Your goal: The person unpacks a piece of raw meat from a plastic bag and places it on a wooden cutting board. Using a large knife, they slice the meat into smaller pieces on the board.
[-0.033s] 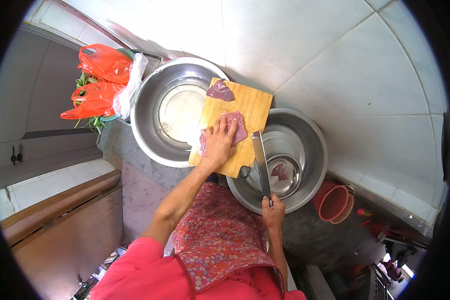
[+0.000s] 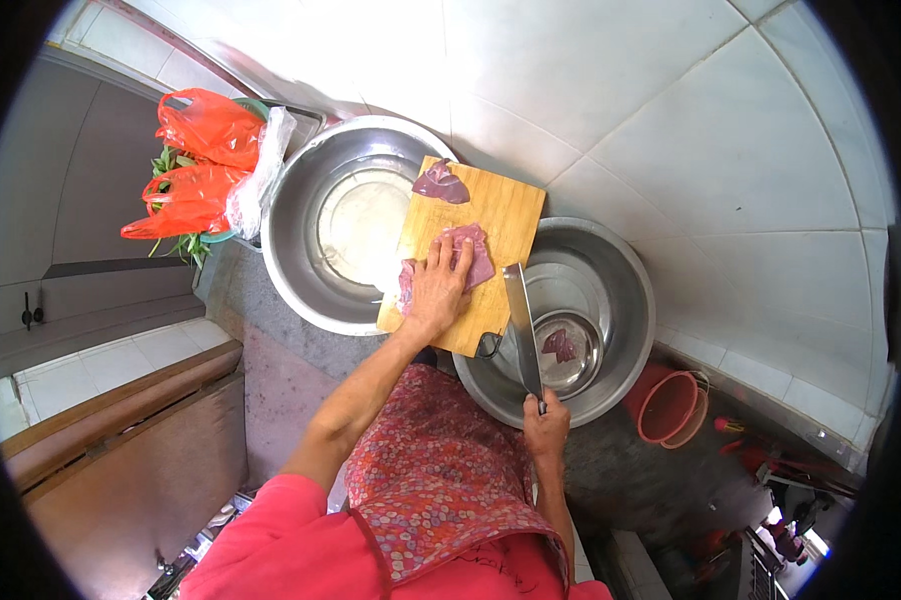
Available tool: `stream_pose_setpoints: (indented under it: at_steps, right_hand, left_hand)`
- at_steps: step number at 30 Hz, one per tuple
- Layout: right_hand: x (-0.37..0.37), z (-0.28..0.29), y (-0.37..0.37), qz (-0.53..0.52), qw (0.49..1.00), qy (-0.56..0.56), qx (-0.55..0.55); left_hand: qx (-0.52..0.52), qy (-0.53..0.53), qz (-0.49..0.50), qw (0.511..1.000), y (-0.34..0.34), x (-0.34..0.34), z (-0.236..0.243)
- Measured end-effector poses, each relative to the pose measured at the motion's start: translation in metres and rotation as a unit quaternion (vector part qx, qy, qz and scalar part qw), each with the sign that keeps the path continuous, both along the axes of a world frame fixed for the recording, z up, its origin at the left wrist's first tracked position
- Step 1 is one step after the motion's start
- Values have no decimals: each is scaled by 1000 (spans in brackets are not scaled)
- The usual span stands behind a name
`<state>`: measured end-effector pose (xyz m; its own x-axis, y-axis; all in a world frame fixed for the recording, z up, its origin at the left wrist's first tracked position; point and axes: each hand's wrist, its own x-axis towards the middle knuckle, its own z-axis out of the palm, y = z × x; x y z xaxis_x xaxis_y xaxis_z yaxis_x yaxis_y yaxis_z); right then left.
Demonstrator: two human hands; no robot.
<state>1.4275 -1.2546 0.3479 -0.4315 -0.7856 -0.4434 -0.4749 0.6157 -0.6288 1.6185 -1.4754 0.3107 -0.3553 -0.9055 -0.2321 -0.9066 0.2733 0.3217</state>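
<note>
A wooden cutting board (image 2: pixel 516 215) rests across the rims of two large metal basins. On it lies a slab of raw pinkish meat (image 2: pixel 481 262), with my left hand (image 2: pixel 439 295) laid flat on top, fingers spread. Further up the board is a darker red piece of meat (image 2: pixel 443 184), untouched. My right hand (image 2: pixel 548 428) is closed round the handle of a cleaver (image 2: pixel 523 325). Its blade points away from me beside the board's right edge, over the right basin (image 2: pixel 626 290). Inside that basin sits a small metal bowl (image 2: pixel 577 378) with dark meat slices (image 2: pixel 560 345) in it.
The left basin (image 2: pixel 289 240) holds what looks like clear water. Beyond it are red plastic bags (image 2: pixel 211 130) and leafy greens (image 2: pixel 186 243). A tiled wall (image 2: pixel 671 150) rises behind the board. Red buckets (image 2: pixel 668 408) stand at the right.
</note>
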Motion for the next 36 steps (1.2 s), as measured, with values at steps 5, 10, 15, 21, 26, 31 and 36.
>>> stream_pose_setpoints:
  at_steps: [5, 10, 15, 21, 26, 31, 36]
  right_hand:
    - [-7, -4, 18, -43, 999, -32, -7]
    - [-10, 13, 10, 7, 998, -54, 12]
    - [12, -6, 35, -48, 998, -22, -15]
    - [8, 4, 36, -78, 994, -80, 15]
    - [-6, 31, 20, -89, 995, -55, -8]
    - [3, 12, 10, -106, 993, -29, -45]
    - [-4, -6, 14, -49, 999, 15, -13]
  left_hand:
    - [106, -14, -36, 994, -30, -49, 12]
    - [-63, 166, 40, 983, -34, -18, -37]
    - [-79, 362, 200, 907, -74, 57, -144]
    - [30, 622, 278, 732, -77, 33, -47]
    - [-67, 598, 206, 772, -52, -4, 34]
    - [78, 646, 465, 600, -7, 22, -48]
    - [106, 640, 551, 526, 50, 32, -30]
